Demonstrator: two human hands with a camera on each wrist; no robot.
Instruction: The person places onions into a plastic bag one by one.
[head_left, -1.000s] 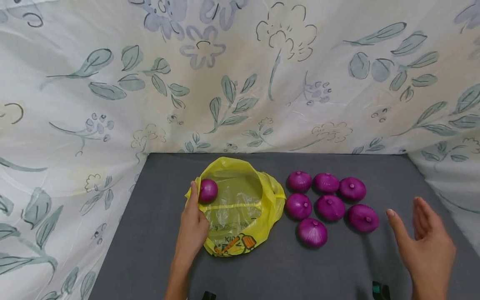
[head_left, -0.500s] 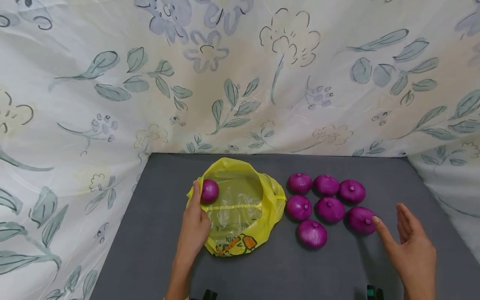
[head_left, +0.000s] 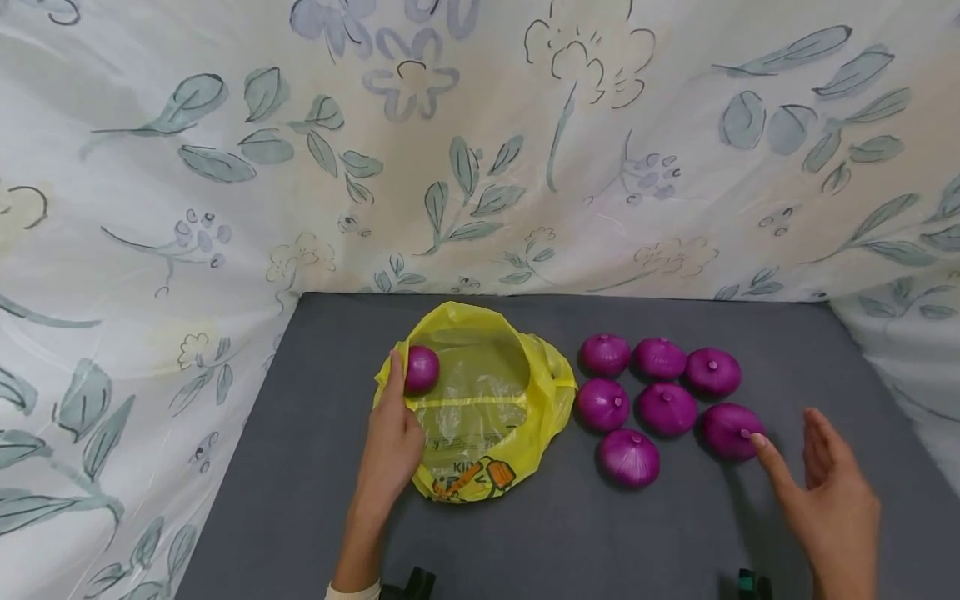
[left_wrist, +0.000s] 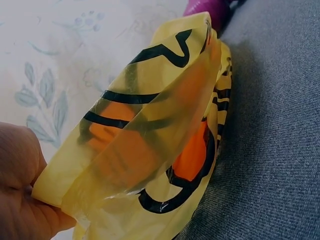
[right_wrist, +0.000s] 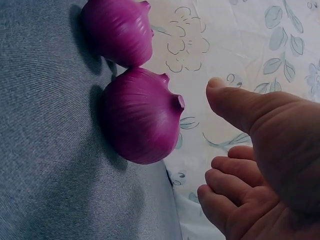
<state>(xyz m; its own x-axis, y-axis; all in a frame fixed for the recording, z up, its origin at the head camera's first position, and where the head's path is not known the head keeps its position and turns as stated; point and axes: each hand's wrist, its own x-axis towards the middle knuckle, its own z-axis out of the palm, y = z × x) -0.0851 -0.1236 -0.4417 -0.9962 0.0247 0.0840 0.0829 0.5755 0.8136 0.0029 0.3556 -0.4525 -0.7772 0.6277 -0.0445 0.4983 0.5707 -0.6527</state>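
My left hand [head_left: 393, 437] pinches the left side of a yellow plastic bag [head_left: 551, 375], keeping its mouth wide. Just inside that edge lies one purple onion [head_left: 423, 370]. In the left wrist view the fingers grip the thin, printed film of the bag [left_wrist: 125, 135]. To the right of the bag, several purple onions [head_left: 667, 409] sit grouped on the dark cloth. My right hand [head_left: 828, 500] hovers at the group's right side, thumb and fingers spread, holding nothing. Its thumb overlaps the nearest onion [head_left: 729, 429] in the head view; the right wrist view shows a gap between thumb and onion [right_wrist: 142, 115].
A dark grey cloth [head_left: 540, 550] covers the table. Behind it and at both sides hangs a white floral sheet [head_left: 480, 167]. Black wrist-camera parts [head_left: 420, 583] show at the bottom edge of the head view.
My right hand has moved left, from beside the onions to the rightmost one in the front. The left hand keeps its grip on the bag. The head view has shifted slightly.
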